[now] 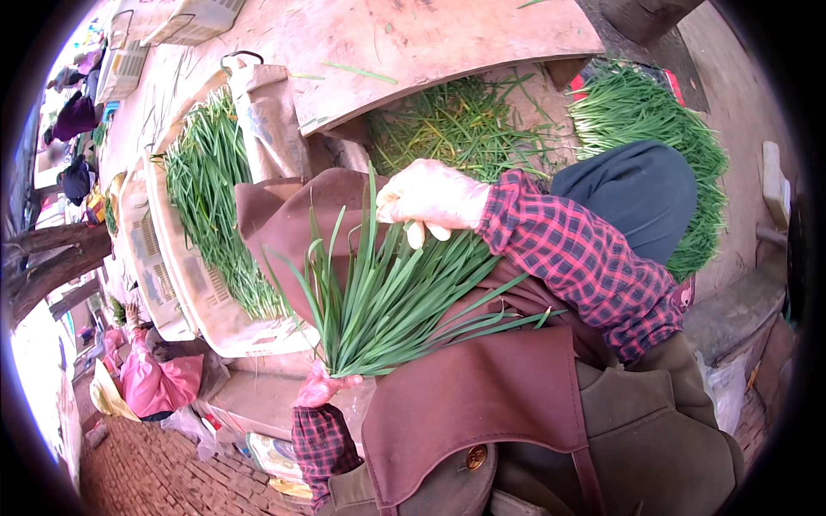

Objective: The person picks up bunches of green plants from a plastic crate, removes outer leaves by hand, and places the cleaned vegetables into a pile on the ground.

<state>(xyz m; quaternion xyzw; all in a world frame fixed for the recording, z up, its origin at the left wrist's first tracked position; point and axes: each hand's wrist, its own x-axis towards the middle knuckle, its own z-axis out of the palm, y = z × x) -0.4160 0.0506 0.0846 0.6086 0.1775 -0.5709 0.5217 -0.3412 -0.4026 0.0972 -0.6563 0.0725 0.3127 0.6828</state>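
My left hand (321, 385) grips a bunch of flat green leaves, apparently Chinese chives (387, 303), at its gathered end. The loose leaves fan out across the brown apron (477, 387) on my lap. Above the middle of the fan is my right hand (432, 197), its fingers curled inward. Some leaves pass close under and beside those fingers; whether they pinch any is hidden. Both forearms wear red-and-dark checked sleeve covers (561, 258).
A plastic crate (219, 322) of chives stands to the left. Loose trimmings (452, 129) lie beneath a low wooden board (439, 45). Another chive pile (652, 116) sits beyond my dark trouser knee (632, 193). A person in pink (158, 380) sits at far left.
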